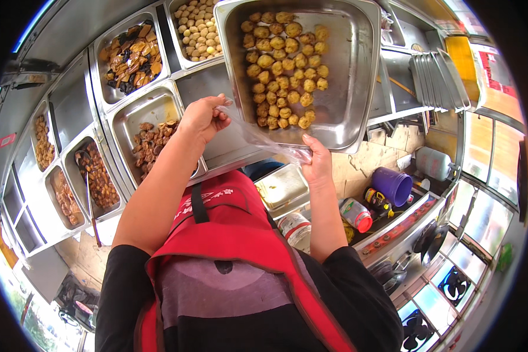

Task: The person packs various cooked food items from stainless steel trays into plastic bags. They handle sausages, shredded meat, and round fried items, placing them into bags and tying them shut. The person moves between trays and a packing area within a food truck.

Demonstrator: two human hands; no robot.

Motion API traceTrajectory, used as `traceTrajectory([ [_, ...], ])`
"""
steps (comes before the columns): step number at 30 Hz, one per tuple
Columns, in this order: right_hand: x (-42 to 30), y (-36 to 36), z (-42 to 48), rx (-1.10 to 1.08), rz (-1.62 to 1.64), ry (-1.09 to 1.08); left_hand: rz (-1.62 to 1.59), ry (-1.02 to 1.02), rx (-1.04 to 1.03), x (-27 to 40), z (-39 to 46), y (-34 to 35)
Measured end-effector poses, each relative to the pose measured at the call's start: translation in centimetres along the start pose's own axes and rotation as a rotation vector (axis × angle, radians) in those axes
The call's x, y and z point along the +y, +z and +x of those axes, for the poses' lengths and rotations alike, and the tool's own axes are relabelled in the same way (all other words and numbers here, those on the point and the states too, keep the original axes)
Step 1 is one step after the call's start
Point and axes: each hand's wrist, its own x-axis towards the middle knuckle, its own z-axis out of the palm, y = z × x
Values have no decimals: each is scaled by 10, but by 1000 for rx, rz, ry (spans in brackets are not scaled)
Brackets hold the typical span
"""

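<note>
A clear plastic bag is stretched between both hands in front of the body. My left hand pinches one end of it, above the edge of the steel counter. At the other end my right hand grips the bunched film, close to the near rim of a deep steel pan. Browned balls of food lie in that pan, mostly on its left side. Left of my left hand, a steel pan holds chunks of braised meat, partly hidden by my forearm.
More pans hold sliced food with black fungus, pale round eggs and diced food with a ladle. Steel trays stand at the right. Lower right are a purple bucket, a red-lidded jar and a gas cylinder.
</note>
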Motion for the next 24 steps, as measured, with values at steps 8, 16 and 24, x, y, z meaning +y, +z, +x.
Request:
traceTrajectory([
  [8, -16, 8, 9, -7, -86, -55, 60, 156, -44, 29, -13, 22],
  [16, -40, 40, 7, 2, -122, -170, 222, 227, -118, 57, -19, 30],
  [24, -44, 41, 15, -21, -123, -181, 1379, 593, -46, 85, -21, 28],
])
